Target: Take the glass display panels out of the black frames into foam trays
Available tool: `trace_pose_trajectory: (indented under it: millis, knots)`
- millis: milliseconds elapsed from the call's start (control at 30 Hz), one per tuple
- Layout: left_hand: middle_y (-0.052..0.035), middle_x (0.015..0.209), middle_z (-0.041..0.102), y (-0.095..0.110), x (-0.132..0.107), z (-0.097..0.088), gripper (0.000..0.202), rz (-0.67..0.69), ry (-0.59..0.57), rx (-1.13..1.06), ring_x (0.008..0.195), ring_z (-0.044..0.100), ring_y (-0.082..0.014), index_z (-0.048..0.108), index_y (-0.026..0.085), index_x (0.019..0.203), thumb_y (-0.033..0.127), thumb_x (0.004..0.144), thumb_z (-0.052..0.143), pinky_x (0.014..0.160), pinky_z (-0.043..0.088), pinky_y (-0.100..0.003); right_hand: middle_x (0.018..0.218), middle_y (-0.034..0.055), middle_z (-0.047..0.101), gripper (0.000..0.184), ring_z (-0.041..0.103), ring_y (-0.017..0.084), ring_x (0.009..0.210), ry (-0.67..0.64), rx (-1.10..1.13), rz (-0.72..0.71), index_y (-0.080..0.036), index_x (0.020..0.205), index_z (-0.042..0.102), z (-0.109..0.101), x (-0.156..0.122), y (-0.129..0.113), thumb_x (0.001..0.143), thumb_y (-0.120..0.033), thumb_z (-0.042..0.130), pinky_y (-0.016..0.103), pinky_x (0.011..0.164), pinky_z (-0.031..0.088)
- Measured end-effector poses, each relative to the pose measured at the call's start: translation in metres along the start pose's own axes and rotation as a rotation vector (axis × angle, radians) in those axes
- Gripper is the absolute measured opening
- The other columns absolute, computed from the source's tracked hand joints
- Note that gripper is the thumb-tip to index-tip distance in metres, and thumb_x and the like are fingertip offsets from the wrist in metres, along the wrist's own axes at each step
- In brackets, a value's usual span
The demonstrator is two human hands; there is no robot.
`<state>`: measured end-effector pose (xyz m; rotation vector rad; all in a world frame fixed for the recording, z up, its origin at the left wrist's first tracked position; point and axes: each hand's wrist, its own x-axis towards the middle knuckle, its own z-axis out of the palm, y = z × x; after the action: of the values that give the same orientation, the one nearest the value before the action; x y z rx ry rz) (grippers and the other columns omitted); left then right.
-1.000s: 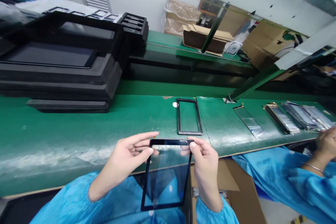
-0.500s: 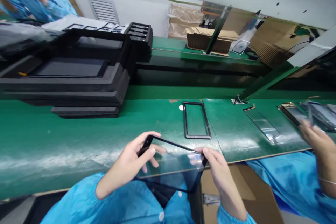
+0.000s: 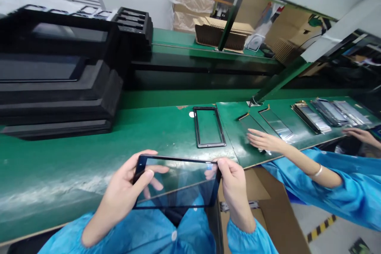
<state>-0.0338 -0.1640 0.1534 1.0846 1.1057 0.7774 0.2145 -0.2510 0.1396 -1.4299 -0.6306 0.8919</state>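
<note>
Both my hands hold a black-bordered glass touch panel [image 3: 178,178] level in front of me, just over the front edge of the green workbench [image 3: 74,154]. My left hand [image 3: 127,182] grips its left end, with the thumb on top and the fingers showing through the glass. My right hand [image 3: 235,190] pinches its right end. Straight ahead, a black-rimmed glass frame [image 3: 209,127] lies flat on the bench, apart from both hands.
Stacked black foam trays [image 3: 56,79] stand at left on the bench. To the right, a co-worker's hand [image 3: 264,141] reaches over clear film-covered panels [image 3: 275,124]. Further right lie several stacked panels [image 3: 327,113]. A cardboard box [image 3: 253,190] sits below the bench.
The panel has turned from upright to lying sideways and level in my hands. The co-worker's hand has moved left, and a second sheet now lies on the bench beside the first.
</note>
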Motion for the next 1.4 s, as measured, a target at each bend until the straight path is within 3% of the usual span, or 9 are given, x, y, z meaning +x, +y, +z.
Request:
trace_pose_trajectory:
  millis: [167,367,600,767,933,1067,1233,1400]
  knots:
    - [-0.0117,0.095,0.086,-0.007,0.002,-0.006,0.057,0.007,-0.034,0.018,0.062,0.077,-0.0236,0.052,0.022,0.128,0.055,0.090,0.079,0.045,0.058,-0.027,0.061,0.0038,0.079,0.040,0.078,0.023,0.057,-0.039,-0.008,-0.001,-0.020,0.080,0.078,-0.001,-0.001,-0.002,0.091,-0.058,0.077,0.033,0.062,0.065]
    - [-0.0094,0.091,0.085,-0.005,-0.005,0.000,0.052,0.036,0.058,0.051,0.063,0.076,-0.0219,0.057,0.022,0.125,0.053,0.090,0.079,0.049,0.057,-0.026,0.064,0.0017,0.080,0.033,0.080,0.024,0.063,-0.116,0.027,0.026,-0.023,0.084,0.079,-0.004,-0.001,-0.001,0.092,-0.055,0.076,0.035,0.067,0.067]
    - [-0.0089,0.091,0.086,-0.007,-0.007,0.000,0.049,0.050,0.074,0.069,0.062,0.076,-0.0215,0.058,0.022,0.123,0.053,0.090,0.078,0.049,0.057,-0.025,0.064,0.0014,0.080,0.033,0.078,0.021,0.060,-0.091,0.036,0.000,-0.022,0.085,0.079,0.000,-0.002,0.005,0.094,-0.054,0.075,0.030,0.065,0.064]
    - [-0.0078,0.090,0.086,-0.008,-0.005,0.002,0.051,0.036,0.078,0.041,0.061,0.076,-0.0218,0.059,0.023,0.124,0.052,0.089,0.080,0.047,0.056,-0.026,0.064,0.0029,0.080,0.037,0.078,0.022,0.059,-0.059,0.020,0.009,-0.021,0.083,0.080,-0.001,-0.003,0.009,0.094,-0.056,0.074,0.032,0.065,0.064]
    - [-0.0052,0.087,0.085,-0.004,0.001,0.002,0.051,-0.020,0.085,-0.032,0.056,0.074,-0.0224,0.060,0.024,0.122,0.048,0.084,0.084,0.043,0.054,-0.026,0.077,0.0092,0.085,0.043,0.081,0.027,0.065,-0.159,0.174,0.108,-0.019,0.101,0.084,-0.009,-0.005,0.007,0.095,-0.059,0.071,0.037,0.066,0.066]
    - [-0.0019,0.089,0.086,-0.002,0.007,-0.001,0.047,-0.085,0.071,-0.066,0.050,0.069,-0.0186,0.063,0.024,0.121,0.041,0.084,0.085,0.039,0.050,-0.023,0.093,0.0120,0.086,0.048,0.083,0.028,0.070,-0.242,0.214,0.120,-0.020,0.111,0.084,-0.012,-0.006,0.002,0.088,-0.062,0.079,0.040,0.068,0.068]
    - [0.0005,0.084,0.085,-0.004,0.011,-0.003,0.045,-0.112,0.057,-0.070,0.045,0.063,-0.0150,0.065,0.025,0.120,0.039,0.082,0.086,0.040,0.050,-0.022,0.091,0.0096,0.086,0.047,0.083,0.027,0.073,-0.182,0.258,0.154,-0.023,0.107,0.085,-0.004,-0.005,0.007,0.081,-0.062,0.086,0.040,0.071,0.069]
    - [0.0025,0.077,0.083,-0.007,0.012,-0.002,0.046,-0.162,0.061,-0.106,0.040,0.057,-0.0117,0.064,0.025,0.120,0.040,0.083,0.086,0.038,0.049,-0.019,0.085,0.0072,0.086,0.038,0.083,0.027,0.073,-0.070,0.349,0.181,-0.024,0.110,0.084,0.006,-0.007,0.019,0.083,-0.052,0.086,0.037,0.068,0.069]
